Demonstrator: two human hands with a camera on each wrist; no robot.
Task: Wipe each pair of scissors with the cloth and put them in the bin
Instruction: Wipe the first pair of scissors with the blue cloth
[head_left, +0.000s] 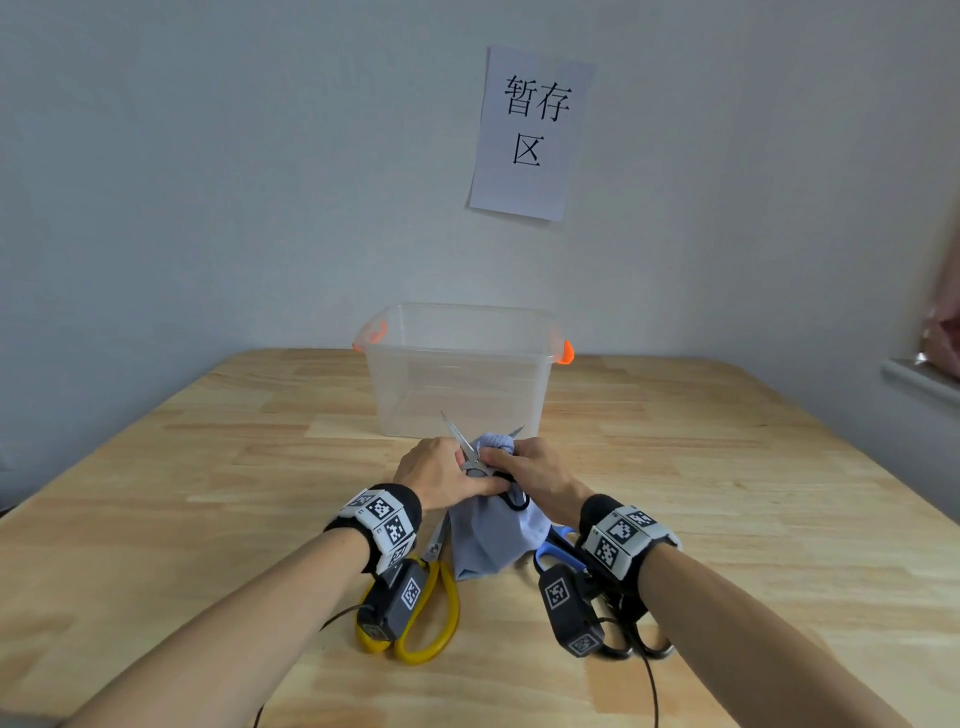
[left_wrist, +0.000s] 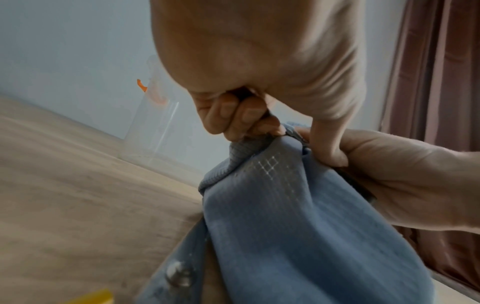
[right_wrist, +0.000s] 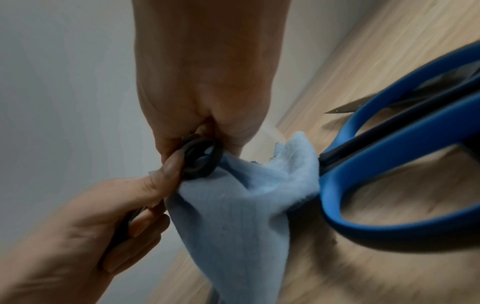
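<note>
We see a grey wall (head_left: 208, 182) with a paper sign (head_left: 530, 135) behind a wooden table (head_left: 182, 467), and a clear bin (head_left: 460, 369) with orange handles stands at the far middle. On the left, yellow scissors (head_left: 441, 618) lie on the table under our left wrist. Our left hand (head_left: 441, 473) curls round the black handle of the small scissors (head_left: 470, 452), whose open blades point up toward the bin. The blue cloth (head_left: 488, 535) hangs from between our hands down to the table. Our right hand (head_left: 535, 473) pinches the cloth against one blade. Blue scissors (head_left: 558, 551) lie just right of the cloth, and black scissors (head_left: 639, 639) lie under our right wrist.
</note>
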